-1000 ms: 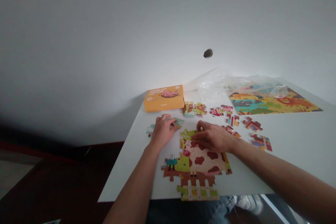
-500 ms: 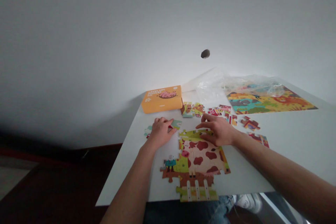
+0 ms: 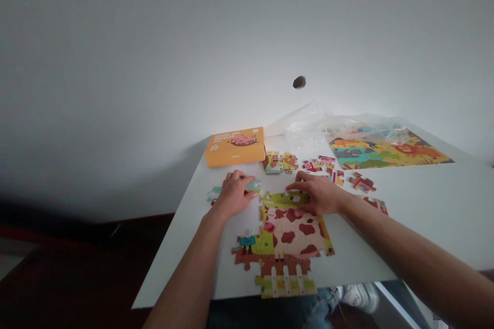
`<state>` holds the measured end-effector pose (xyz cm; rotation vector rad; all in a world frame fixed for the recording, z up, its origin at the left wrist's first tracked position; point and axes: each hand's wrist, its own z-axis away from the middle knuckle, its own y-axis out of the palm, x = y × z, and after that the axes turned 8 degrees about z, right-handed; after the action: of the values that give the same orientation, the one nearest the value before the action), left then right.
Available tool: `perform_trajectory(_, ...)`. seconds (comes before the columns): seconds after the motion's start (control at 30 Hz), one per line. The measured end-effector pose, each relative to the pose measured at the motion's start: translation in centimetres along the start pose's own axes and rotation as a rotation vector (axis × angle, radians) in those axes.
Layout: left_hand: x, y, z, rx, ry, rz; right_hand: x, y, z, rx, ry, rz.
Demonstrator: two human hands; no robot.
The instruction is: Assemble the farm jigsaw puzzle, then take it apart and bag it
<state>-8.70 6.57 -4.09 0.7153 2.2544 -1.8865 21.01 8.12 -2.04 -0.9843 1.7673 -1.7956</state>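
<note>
My left hand (image 3: 233, 194) closes its fingertips on a pale green-blue puzzle piece (image 3: 254, 185), just off the upper left corner of the joined cow puzzle (image 3: 295, 231). The hand hides part of that piece. At the puzzle's upper right edge, my right hand (image 3: 318, 193) rests with its fingers spread on the green top strip and holds nothing. The joined part shows a spotted cow, brown ground and a white fence (image 3: 286, 280). A piece with teal clothing and dark boots (image 3: 247, 242) is attached at its left.
Left of my left hand lies a light blue piece (image 3: 213, 194). An orange puzzle box (image 3: 235, 150) stands at the back, with loose pieces (image 3: 280, 162) beside it. More red pieces (image 3: 363, 182) lie at right. A clear plastic bag (image 3: 309, 131) partly covers a colourful animal picture (image 3: 393, 151).
My left hand has turned slightly over the piece, and the red patch on it is now covered. My right hand stays at the puzzle's top edge. The whole view has shifted slightly.
</note>
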Motion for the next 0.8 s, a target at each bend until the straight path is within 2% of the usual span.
perform_trajectory(0.17,1.2,-0.4,0.0,-0.12,-0.078,0.232,0.1,0.1,0.0,-0.013,0.019,0.022)
perform_trajectory(0.33,1.8,-0.7,-0.3,-0.226,-0.109,0.31,0.2,0.0,-0.2,-0.02,0.027,0.05)
perform_trajectory(0.53,1.4,-1.2,0.0,-0.127,-0.149,0.47,-0.2,0.1,-0.1,-0.013,0.032,0.027)
perform_trajectory(0.67,0.7,-1.5,0.5,-0.06,-0.112,0.485,-0.7,0.2,-0.1,-0.017,0.039,0.033)
perform_trajectory(0.8,0.3,-1.3,0.6,-0.048,-0.114,0.435,-1.0,0.2,-0.1,-0.009,0.045,0.022)
